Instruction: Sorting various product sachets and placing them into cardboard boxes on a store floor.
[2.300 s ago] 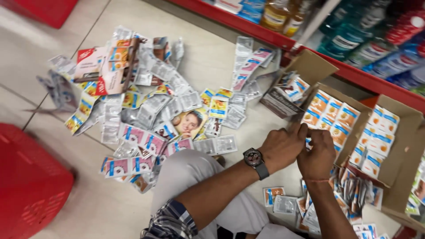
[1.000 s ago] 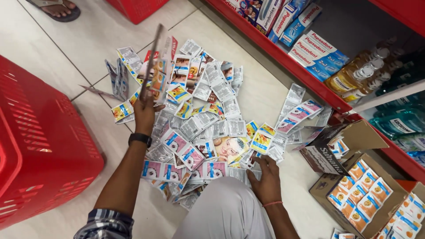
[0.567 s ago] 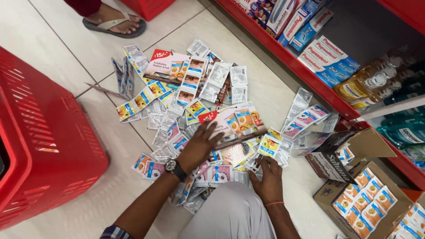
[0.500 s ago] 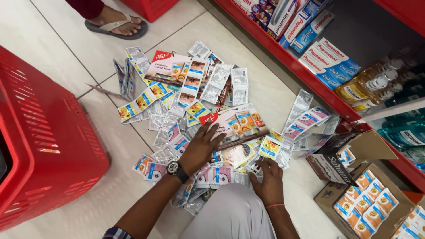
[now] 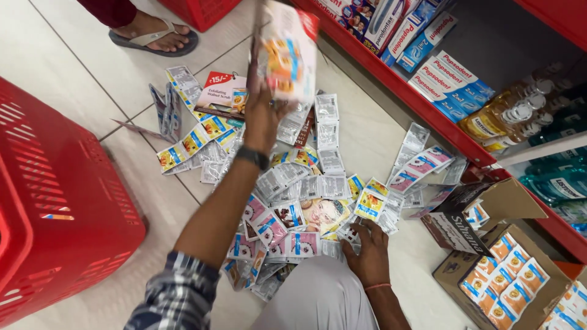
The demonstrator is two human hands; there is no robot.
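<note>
My left hand is raised above the floor and grips a card of sachets, white with orange and blue print, blurred by motion. A dark watch sits on that wrist. My right hand rests low on the near edge of a pile of sachet strips spread over the tiled floor, fingers touching the sachets; whether it grips one is unclear. My knee in light trousers is at the bottom.
A red basket stands at left. Open cardboard boxes of sachets sit at right, below a red shelf with toothpaste boxes and bottles. Another person's sandalled foot is at the top.
My left hand picked a card of sachets off the pile and lifted it up and away. My right hand stayed on the pile's near edge.
</note>
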